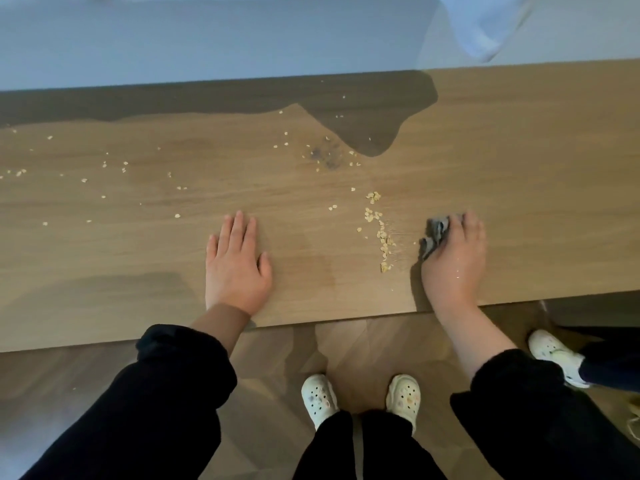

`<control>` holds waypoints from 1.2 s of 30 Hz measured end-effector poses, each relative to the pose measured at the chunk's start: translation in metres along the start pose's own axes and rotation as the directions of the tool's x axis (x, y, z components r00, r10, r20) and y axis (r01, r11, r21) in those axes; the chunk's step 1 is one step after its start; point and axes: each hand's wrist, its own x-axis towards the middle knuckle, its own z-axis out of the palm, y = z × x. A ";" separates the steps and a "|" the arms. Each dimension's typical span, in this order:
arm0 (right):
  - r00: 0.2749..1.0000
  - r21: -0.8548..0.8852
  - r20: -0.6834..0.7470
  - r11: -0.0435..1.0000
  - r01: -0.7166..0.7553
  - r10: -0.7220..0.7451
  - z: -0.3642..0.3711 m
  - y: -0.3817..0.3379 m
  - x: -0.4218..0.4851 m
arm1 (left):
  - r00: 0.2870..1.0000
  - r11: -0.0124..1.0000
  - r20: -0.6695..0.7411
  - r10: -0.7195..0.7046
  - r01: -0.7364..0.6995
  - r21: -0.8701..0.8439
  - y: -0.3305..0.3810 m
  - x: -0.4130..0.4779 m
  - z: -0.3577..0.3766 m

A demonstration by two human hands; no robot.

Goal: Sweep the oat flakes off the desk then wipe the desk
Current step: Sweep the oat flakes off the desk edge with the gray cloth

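Loose black sleeves (156,393), bunched at the forearms, cover both arms. Black trousers (325,448) at six o'clock. Cream perforated clogs (317,396) with small coloured charms on both feet.

Left hand (237,268) flat, palm down; right hand (452,265) seemingly curled.

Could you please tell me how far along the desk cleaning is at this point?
Early on. Done: a line of oat flakes is gathered beside the right hand. In hand: that hand grips a grey cloth; the left hand rests flat on the desk. Left: scattered flakes across the left side, a dark smudge, all the wiping.
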 end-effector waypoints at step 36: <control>0.972 0.035 0.026 0.971 -0.236 0.235 0.023 -0.038 -0.049 | 1.000 1.000 -0.009 -0.014 0.014 0.020 0.002 0.000 0.000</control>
